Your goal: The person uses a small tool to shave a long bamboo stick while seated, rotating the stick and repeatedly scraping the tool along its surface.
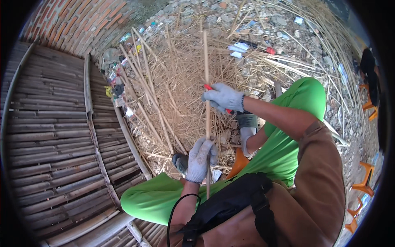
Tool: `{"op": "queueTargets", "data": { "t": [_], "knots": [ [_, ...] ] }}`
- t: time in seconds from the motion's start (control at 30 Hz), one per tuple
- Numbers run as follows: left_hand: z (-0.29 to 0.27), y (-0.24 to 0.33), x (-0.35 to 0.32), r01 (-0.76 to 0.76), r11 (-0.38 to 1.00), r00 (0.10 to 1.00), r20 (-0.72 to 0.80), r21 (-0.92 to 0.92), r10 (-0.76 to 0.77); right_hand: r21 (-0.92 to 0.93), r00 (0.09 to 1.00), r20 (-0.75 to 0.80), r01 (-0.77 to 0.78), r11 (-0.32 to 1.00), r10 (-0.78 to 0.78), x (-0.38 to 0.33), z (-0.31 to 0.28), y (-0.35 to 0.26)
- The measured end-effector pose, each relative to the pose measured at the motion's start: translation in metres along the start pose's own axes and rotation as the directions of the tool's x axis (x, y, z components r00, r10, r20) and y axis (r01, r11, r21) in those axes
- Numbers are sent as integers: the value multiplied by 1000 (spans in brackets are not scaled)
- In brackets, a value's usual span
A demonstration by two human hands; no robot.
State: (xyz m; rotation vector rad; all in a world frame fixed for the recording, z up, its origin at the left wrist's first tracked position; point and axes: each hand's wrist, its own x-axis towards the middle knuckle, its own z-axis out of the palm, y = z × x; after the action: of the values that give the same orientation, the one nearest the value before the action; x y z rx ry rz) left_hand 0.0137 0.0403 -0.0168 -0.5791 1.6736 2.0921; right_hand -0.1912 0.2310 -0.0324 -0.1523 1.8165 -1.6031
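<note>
A long, thin bamboo stick [206, 57] runs upright in the picture, from the straw-covered ground back toward my lap. My left hand [200, 159], in a pale work glove, is closed around its lower part. Farther up, my gloved right hand [224, 97] is closed on a red-handled tool [208, 87] held against the stick. Red shows at both ends of that grip, but the fingers hide most of the tool, and I cannot make out its blade or kind. The stick's near end passes beside my left wrist toward the black bag at my waist.
Dry straw and shavings [189, 82] cover the ground ahead, with loose bamboo sticks [144, 90] lying on the left. A slatted bamboo platform [53, 136] fills the left side below a brick wall [78, 24]. Orange stools [364, 179] stand at the far right, beyond rubble and litter.
</note>
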Motion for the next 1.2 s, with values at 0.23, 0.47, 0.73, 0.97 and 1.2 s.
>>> {"op": "queueTargets", "data": {
  "t": [0.23,0.47,0.73,0.97,1.2],
  "knots": [
    [-2,-10,4,-45,999,995,-89,-26,42,47,999,5,48,998,-48,8,12,15],
    [3,-15,7,-203,976,965,-152,80,213,38,999,49,21,999,-23,7,3,16],
    [-2,-22,9,-237,964,957,-143,116,253,-37,1000,26,7,999,-6,9,6,16],
    [-1,-28,6,-247,959,948,-168,141,270,-39,1000,-3,5,999,-5,3,10,8],
    [-3,-23,9,-197,971,968,-131,136,215,-62,1000,1,-9,998,9,4,11,12]
  ]
}}
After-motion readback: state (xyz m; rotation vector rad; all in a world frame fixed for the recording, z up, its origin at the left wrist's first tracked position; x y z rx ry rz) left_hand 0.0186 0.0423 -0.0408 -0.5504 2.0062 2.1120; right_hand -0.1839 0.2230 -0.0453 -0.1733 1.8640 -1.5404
